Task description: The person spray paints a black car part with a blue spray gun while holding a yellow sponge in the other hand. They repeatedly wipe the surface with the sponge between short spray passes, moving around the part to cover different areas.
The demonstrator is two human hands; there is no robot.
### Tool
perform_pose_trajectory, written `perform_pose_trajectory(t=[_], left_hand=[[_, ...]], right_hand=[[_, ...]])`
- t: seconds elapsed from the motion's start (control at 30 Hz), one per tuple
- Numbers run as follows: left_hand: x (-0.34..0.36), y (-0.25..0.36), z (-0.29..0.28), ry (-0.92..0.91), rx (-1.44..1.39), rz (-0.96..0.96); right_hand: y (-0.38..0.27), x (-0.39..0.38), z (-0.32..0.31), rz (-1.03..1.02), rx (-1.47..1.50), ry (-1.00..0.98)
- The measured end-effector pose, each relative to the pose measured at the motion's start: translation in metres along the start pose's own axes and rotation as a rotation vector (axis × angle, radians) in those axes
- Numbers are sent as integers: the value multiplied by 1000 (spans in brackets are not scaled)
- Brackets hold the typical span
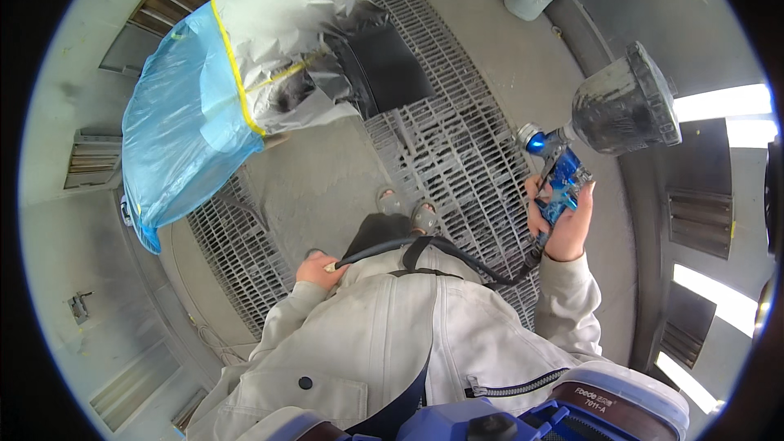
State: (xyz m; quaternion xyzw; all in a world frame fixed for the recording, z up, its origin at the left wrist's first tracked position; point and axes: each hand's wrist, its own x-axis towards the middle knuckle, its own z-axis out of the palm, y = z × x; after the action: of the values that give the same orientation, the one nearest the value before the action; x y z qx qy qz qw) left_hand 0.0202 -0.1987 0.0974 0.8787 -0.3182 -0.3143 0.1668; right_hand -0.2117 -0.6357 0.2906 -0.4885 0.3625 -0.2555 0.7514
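A person's right hand (565, 227) wraps around a blue spray gun (563, 170); its paint-stained cup (616, 106) sits ahead and to the right of that grip. The left hand (322, 270) grasps a dark hose (371, 251), which curves rightward from there toward the gun. Ahead of both grips, left of the gun, a black panel (394, 68) adjoins silver wrapping (269, 12) and blue film (175, 126).
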Motion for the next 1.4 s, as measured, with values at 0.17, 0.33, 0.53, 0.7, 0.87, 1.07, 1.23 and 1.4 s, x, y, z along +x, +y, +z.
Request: perform_pose_trajectory(t=[0.17, 0.33, 0.53, 0.7, 0.87, 1.07, 1.23, 1.4], left_hand=[[35, 5, -14, -3, -97, 11], [70, 13, -13, 33, -139, -2], [91, 31, -11, 69, -198, -13], [104, 72, -2, 69, -182, -59], [113, 152, 40, 137, -146, -225], [83, 295, 87, 148, -118, -491], [53, 379, 94, 170, -82, -658], [27, 433, 105, 253, -42, -833]], right_hand=[[-48, 34, 17, 205, 160, -226], [-76, 75, 58, 54, -79, 71], [-95, 106, 64, 217, -14, -10], [-94, 149, 27, 292, -21, -174], [-99, 220, -31, 296, -48, -506], [-119, 314, -106, 446, -13, -773], [-126, 378, -116, 460, 58, -890], [-105, 408, -100, 429, 33, -829]])
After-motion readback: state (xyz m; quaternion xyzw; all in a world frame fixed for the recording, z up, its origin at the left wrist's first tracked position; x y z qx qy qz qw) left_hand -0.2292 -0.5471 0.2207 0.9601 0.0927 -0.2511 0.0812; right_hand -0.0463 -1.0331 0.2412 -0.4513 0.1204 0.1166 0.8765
